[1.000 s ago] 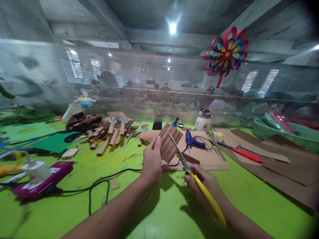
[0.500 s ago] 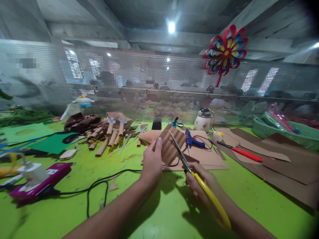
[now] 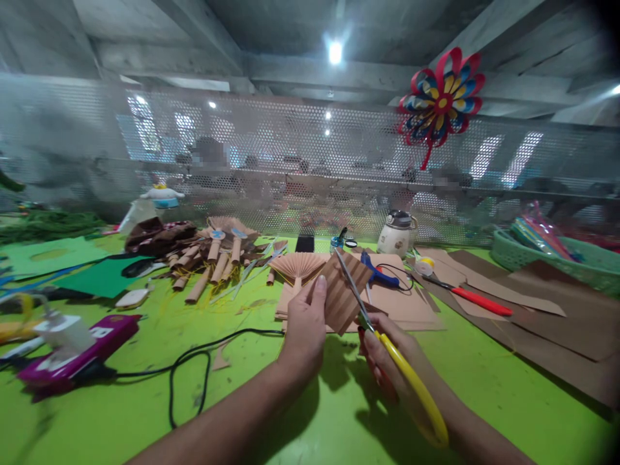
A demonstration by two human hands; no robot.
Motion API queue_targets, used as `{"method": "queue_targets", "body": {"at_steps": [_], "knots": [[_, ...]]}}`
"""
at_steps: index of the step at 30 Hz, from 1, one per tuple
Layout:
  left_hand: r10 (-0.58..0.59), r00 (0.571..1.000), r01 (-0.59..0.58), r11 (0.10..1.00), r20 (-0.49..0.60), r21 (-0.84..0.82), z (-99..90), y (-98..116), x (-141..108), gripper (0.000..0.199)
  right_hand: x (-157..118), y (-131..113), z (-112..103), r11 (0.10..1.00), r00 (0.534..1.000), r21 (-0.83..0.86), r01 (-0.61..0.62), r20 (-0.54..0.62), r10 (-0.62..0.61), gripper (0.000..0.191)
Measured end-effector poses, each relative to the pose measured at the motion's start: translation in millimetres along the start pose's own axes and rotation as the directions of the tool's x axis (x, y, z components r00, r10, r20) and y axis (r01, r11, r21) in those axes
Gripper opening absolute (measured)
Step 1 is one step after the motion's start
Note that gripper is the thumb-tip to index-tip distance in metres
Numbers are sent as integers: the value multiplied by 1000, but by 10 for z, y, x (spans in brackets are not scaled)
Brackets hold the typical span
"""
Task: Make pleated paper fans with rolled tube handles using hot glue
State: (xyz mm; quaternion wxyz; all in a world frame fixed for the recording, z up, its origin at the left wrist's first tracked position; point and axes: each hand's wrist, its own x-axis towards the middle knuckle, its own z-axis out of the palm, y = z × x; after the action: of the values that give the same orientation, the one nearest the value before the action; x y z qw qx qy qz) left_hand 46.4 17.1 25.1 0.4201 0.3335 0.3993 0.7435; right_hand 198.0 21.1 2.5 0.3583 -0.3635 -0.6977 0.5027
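My left hand (image 3: pixel 306 323) pinches the left edge of a striped brown paper piece (image 3: pixel 341 294), held tilted above the green table. In my right hand (image 3: pixel 392 361) are scissors with yellow and red handles (image 3: pixel 409 381). Their blades lie across the right part of the striped paper, pointing up and left. Behind my left hand a pleated paper fan (image 3: pixel 297 266) rests on brown sheets. A blue glue gun (image 3: pixel 380 271) lies just behind the paper, to its right.
Rolled paper handles (image 3: pixel 213 274) are heaped at back left. A purple power strip (image 3: pixel 82 361) with a black cable sits left. Rightward are a red-handled tool (image 3: pixel 479 301), brown sheets (image 3: pixel 557 323), a jar (image 3: pixel 394 234) and a green basket (image 3: pixel 527 258).
My left hand and the striped paper have moved a little to the right and down, uncovering more of the fan. The scissor blades now look closer together over the paper.
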Motion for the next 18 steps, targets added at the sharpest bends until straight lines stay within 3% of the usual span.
{"method": "queue_targets", "body": {"at_steps": [8,18], "knots": [[9,1000,-9,998,-1,61,1,5,-22,33,6,32,-1,999,1000,-21,31,-5,-31,51],[-18,1000,18,1000,22,17,-14,-22,-12,34,-1,74,17,999,998,-20,39,-40,-40,49]]}}
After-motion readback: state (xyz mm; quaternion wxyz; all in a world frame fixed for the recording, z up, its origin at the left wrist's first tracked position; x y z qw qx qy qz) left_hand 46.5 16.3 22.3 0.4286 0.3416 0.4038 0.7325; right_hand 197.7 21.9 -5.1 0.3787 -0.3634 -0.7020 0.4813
